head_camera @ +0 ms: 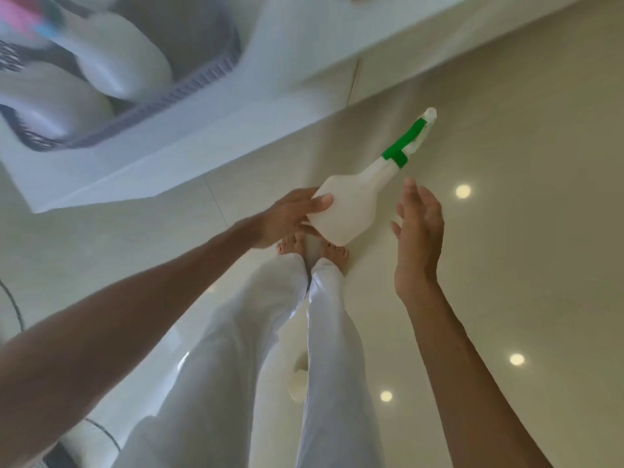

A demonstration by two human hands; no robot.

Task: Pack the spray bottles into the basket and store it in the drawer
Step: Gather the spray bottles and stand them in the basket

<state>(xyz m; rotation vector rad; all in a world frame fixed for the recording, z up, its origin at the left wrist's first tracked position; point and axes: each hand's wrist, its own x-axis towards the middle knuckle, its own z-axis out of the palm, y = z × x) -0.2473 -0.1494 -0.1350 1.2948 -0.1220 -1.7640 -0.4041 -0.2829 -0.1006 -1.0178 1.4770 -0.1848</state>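
My left hand (290, 214) grips the base of a white spray bottle (347, 204) with a green trigger head, held in the air with its nozzle pointing up and to the right. My right hand (420, 231) hovers just right of the bottle, fingers spread, touching nothing. At the upper left a grey slatted basket (202, 82) sits on a white surface. Two white spray bottles (125, 59) lie inside it, with something pink and teal at its far left corner.
The white surface (189, 143) holding the basket has its edge running diagonally from lower left to upper right. Below are a glossy cream tiled floor (506, 130), my white trousers and bare feet. A small white object (299, 383) lies on the floor.
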